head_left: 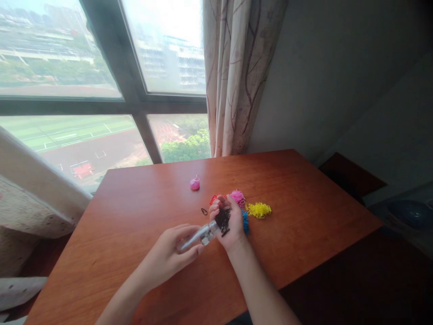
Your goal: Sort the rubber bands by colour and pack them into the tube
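Observation:
My left hand (pixel 171 248) is closed around a clear plastic bottle (pixel 199 238), which lies tilted with its mouth against my right palm. My right hand (pixel 236 232) is cupped, palm up, around a clump of small black rubber bands (pixel 223 218) at the bottle's mouth. Just beyond the right hand lie piles of rubber bands: red bands (pixel 213 199), pink bands (pixel 237 197), yellow bands (pixel 259 210) and blue bands (pixel 245 222). The hand partly covers the red and blue piles. One loose black band (pixel 204 211) rests on the table left of my right fingers.
A small knotted pink bag or balloon (pixel 195 183) sits farther back on the brown wooden table (pixel 135 203). Behind the table are a window (pixel 176 104) and a patterned curtain (pixel 230 81). The table's right edge borders a dark area.

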`<act>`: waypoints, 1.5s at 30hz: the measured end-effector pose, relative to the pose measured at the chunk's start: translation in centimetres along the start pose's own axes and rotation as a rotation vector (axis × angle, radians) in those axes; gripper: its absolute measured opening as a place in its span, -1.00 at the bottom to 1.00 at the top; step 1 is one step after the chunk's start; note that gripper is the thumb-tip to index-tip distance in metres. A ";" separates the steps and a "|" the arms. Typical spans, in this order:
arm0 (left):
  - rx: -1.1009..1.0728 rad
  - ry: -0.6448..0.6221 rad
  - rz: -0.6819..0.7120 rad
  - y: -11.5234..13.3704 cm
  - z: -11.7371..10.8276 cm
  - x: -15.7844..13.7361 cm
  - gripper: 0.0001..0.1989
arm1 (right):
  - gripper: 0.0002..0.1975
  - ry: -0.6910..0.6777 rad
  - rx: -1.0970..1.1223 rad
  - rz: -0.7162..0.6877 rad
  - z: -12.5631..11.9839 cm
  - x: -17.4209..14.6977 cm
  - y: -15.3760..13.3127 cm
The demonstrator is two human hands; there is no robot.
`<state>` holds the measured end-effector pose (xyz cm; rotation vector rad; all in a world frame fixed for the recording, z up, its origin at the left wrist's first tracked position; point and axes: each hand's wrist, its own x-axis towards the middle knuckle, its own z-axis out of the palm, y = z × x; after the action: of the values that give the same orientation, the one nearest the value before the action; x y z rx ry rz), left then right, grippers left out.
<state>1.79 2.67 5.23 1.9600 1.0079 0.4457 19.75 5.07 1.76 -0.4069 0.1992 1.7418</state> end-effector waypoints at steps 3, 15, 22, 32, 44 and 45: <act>-0.019 -0.008 0.007 0.1 -0.2 -0.1 -0.73 | -0.88 -0.020 0.028 0.021 0.0 0.0 -0.2; -0.024 -0.024 0.040 0.4 0.3 -0.2 -0.71 | -0.82 -0.026 -0.015 -0.198 0.3 0.0 -0.2; -0.003 -0.028 0.032 0.6 0.3 -0.1 -0.71 | -0.84 -0.008 -0.019 -0.193 0.3 0.0 0.0; -0.018 0.009 -0.009 0.3 0.4 0.0 -0.67 | -0.90 -0.071 0.026 -0.120 0.0 0.0 -0.4; -0.015 0.044 -0.010 0.1 0.6 0.1 -0.65 | -0.87 -0.073 -0.036 -0.091 0.3 -0.2 0.8; -0.014 0.044 -0.012 0.0 0.6 0.1 -0.65 | -0.88 -0.066 -0.031 -0.092 0.3 -0.2 0.8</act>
<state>2.26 2.40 4.91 1.9382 1.0411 0.4892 18.91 4.81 2.06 -0.3751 0.1046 1.6667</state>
